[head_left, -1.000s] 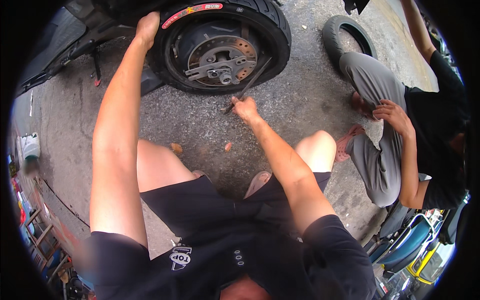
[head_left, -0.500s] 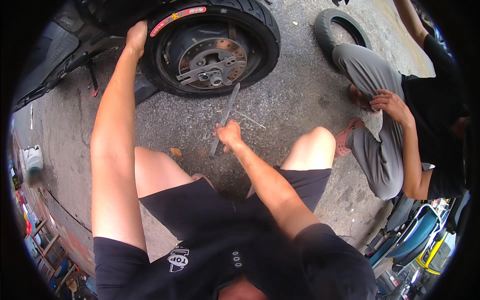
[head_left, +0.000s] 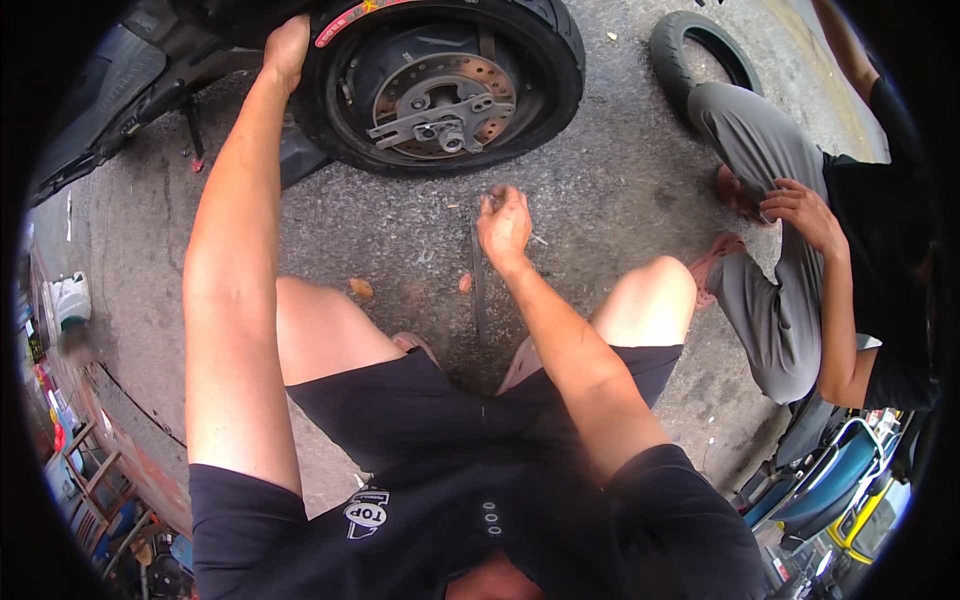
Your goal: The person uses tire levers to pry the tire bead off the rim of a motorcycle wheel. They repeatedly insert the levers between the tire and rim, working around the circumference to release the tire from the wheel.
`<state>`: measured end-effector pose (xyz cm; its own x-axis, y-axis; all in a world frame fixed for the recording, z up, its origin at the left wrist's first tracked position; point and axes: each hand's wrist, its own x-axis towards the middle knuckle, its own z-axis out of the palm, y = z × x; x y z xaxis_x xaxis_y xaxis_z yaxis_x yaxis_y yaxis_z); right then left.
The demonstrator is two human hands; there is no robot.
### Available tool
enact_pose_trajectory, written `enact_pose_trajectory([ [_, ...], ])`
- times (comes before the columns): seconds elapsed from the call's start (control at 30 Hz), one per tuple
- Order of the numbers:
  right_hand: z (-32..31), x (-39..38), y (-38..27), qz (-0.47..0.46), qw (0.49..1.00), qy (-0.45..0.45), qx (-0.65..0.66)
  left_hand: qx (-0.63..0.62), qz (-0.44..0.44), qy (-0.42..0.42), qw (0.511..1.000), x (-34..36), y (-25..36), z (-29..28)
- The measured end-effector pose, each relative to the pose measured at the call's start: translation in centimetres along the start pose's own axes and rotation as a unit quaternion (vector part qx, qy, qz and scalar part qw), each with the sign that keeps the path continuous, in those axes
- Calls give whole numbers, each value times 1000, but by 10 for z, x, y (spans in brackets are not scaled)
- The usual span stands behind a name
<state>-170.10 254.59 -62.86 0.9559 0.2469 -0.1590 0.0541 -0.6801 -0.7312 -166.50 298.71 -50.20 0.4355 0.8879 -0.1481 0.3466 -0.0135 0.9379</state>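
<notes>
My left arm reaches up to the left edge of a black tyre, where my left hand grips it; most of the fingertips are hidden. The tyre sits on a wheel with a drilled brake disc and a metal bracket over its axle. Below the wheel, my right hand hangs over the ground with its fingers curled; what they hold, if anything, is hidden. Right beside that hand, a long narrow metal bar runs down between my feet. Whether hand and bar touch, I cannot tell.
A loose tyre lies at the far right. Close by, a person in grey trousers crouches, one hand near the knee. Motorbike bodywork fills the upper left. Dry leaves lie on the asphalt.
My right hand has moved right and slightly up. The bar, earlier slanting in my right grip, now stands more upright beside the hand. My left hand stays on the tyre; the whole view has shifted slightly.
</notes>
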Motion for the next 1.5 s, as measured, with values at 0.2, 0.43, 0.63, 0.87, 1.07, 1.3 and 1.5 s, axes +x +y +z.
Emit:
enact_pose_trajectory([
  [0.2,-1,94,-31,-98,994,-12,-38,-25,-4,-11,1000,-27,21,19],
  [0.43,-18,106,-48,-102,985,-109,-84,-19,-17,0,1000,-13,7,11],
  [0.63,4,101,-36,-77,993,-43,75,48,19,27,998,-21,17,10],
  [0.87,11,70,-16,-27,995,-67,74,37,-17,39,998,-46,34,17],
  [1.07,-45,48,41,44,990,-123,-58,57,20,21,998,-32,19,11],
  [1.3,-109,-48,47,6,967,-249,-45,-3,4,-33,999,17,-14,2],
  [1.5,-135,-101,16,141,952,-271,-27,-35,-58,-109,992,-49,41,21],
])
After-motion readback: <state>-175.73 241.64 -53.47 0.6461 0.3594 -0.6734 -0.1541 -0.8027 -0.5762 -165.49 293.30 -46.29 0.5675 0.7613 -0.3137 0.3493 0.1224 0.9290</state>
